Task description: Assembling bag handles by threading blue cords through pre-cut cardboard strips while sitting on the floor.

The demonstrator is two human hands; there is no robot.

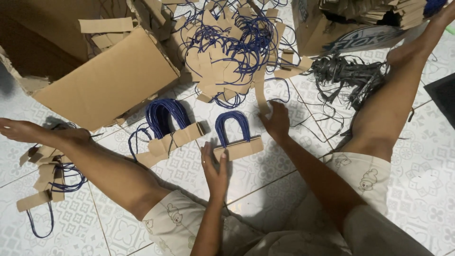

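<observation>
I sit on a tiled floor with my legs spread. My left hand rests flat against a neat stack of brown card strips with blue cord handles, steadying its near edge. My right hand reaches forward and pinches a single brown card strip with a blue cord, at the edge of a big loose pile of the same handles. A second, fanned stack of handles lies just left of the first.
An open cardboard box lies at the upper left. Grey strapping scraps and another box sit at the upper right. More handle pieces lie by my left leg; my right leg extends right.
</observation>
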